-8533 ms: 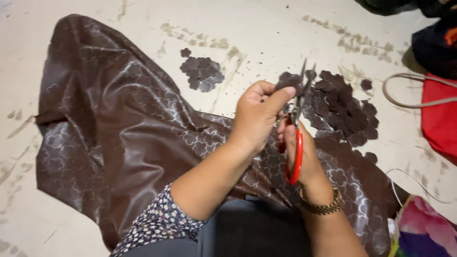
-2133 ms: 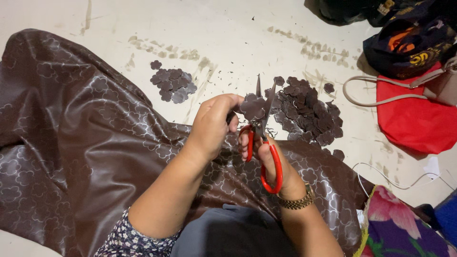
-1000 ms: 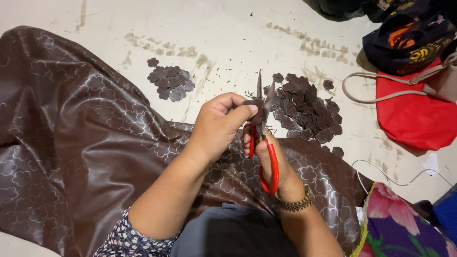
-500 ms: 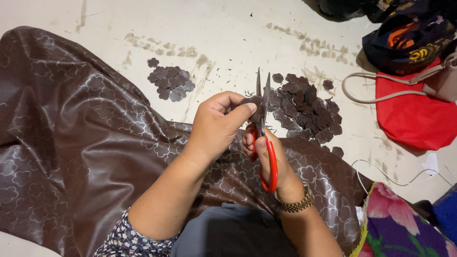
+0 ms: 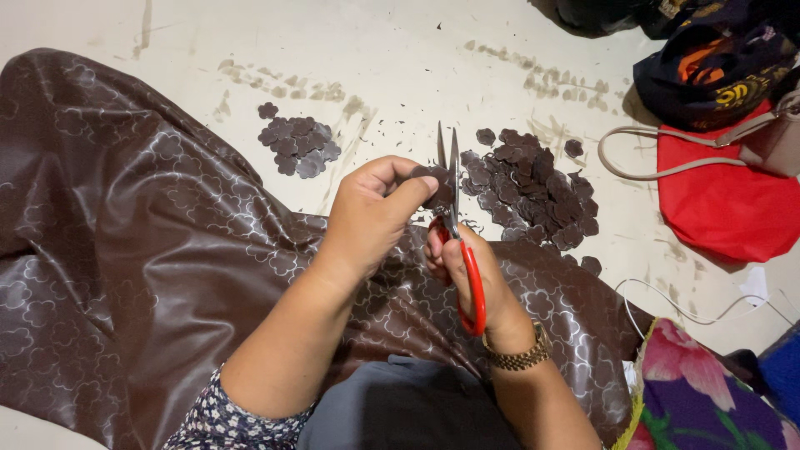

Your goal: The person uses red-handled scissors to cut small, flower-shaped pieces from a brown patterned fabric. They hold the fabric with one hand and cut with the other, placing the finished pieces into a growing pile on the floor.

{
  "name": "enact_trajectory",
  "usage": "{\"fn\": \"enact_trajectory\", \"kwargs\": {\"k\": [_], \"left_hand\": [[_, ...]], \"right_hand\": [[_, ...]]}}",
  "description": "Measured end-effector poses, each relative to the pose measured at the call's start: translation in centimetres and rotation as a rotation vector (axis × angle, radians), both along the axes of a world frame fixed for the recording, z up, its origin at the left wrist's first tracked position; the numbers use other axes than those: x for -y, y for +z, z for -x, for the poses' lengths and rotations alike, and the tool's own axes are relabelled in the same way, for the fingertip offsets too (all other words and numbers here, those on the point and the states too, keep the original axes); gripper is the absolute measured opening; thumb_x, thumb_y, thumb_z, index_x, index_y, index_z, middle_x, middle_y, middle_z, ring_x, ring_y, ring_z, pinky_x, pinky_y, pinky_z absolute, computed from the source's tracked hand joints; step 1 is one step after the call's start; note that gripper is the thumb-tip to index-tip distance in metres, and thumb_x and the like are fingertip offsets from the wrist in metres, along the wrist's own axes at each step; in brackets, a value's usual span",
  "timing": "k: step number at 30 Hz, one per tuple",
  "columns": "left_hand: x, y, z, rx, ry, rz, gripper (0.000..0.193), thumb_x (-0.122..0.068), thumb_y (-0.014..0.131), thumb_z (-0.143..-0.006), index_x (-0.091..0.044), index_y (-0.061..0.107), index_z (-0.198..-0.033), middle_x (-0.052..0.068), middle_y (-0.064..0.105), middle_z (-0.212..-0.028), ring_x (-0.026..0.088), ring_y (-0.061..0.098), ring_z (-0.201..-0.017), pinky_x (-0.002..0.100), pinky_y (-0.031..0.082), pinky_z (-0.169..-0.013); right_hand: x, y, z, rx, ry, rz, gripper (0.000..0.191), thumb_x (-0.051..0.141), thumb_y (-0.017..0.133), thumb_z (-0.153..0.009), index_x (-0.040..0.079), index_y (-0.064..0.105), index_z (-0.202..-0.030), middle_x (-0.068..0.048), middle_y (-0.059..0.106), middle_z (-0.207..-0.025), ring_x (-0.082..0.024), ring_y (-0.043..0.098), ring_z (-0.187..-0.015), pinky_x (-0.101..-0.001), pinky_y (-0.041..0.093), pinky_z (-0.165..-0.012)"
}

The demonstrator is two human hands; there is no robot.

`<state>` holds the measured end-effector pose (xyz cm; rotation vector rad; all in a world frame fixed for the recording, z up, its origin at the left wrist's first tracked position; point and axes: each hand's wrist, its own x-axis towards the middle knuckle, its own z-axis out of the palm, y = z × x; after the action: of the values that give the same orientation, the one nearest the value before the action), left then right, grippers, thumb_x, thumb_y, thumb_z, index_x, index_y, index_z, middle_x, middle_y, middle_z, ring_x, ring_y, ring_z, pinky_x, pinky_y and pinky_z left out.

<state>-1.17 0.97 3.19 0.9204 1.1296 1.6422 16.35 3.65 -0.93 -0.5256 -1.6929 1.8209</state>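
Since half a second ago the scissors point(image 5: 454, 208) have barely shifted, their blades almost shut on the small brown flower piece point(image 5: 435, 187) pinched in the left hand point(image 5: 367, 218)'s grip; the right hand point(image 5: 475, 279) clenches the red handles. Two piles of cut flowers point(image 5: 533, 187) lie far on the floor; most of the glossy, flower-patterned brown leatherette point(image 5: 150, 250) remains uncut.

Bare floor point(image 5: 400, 58) lies open between the small pile point(image 5: 296, 146) and large pile point(image 5: 533, 187) of cutouts.
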Motion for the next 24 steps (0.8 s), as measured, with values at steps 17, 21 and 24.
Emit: {"fn": "enact_trajectory", "kwargs": {"k": [17,21,24], "left_hand": [[-0.5,-0.5,1.0,0.009,-0.025,-0.028,0.007,-0.005,0.066,-0.096,0.001,0.068,-0.098,0.003,0.073,-0.090,0.006,0.065,-0.081,0.022,0.054,-0.076],[-0.6,-0.4,1.2,0.021,-0.049,-0.030,0.008,-0.006,0.065,-0.096,0.001,0.066,-0.100,0.003,0.073,-0.092,0.006,0.065,-0.083,0.022,0.054,-0.077],[-0.5,-0.4,1.3,-0.012,-0.072,-0.019,0.010,-0.005,0.068,-0.094,0.001,0.066,-0.102,0.003,0.071,-0.093,0.006,0.063,-0.083,0.022,0.051,-0.075]], "right_hand": [[-0.3,-0.5,-0.1,0.053,-0.024,0.044,0.048,0.055,0.050,-0.104,0.008,0.052,-0.092,0.004,0.043,-0.076,-0.008,0.037,-0.064,-0.0241,0.033,-0.056],[-0.5,-1.0,-0.2,0.123,-0.072,-0.002,0.048,0.054,0.047,-0.103,0.008,0.054,-0.091,0.003,0.048,-0.074,-0.008,0.042,-0.060,-0.0234,0.036,-0.053],[-0.8,-1.4,-0.1,0.121,-0.087,-0.020,0.047,0.053,0.046,-0.105,0.008,0.054,-0.093,0.003,0.045,-0.073,-0.008,0.042,-0.060,-0.0232,0.036,-0.053]]}}
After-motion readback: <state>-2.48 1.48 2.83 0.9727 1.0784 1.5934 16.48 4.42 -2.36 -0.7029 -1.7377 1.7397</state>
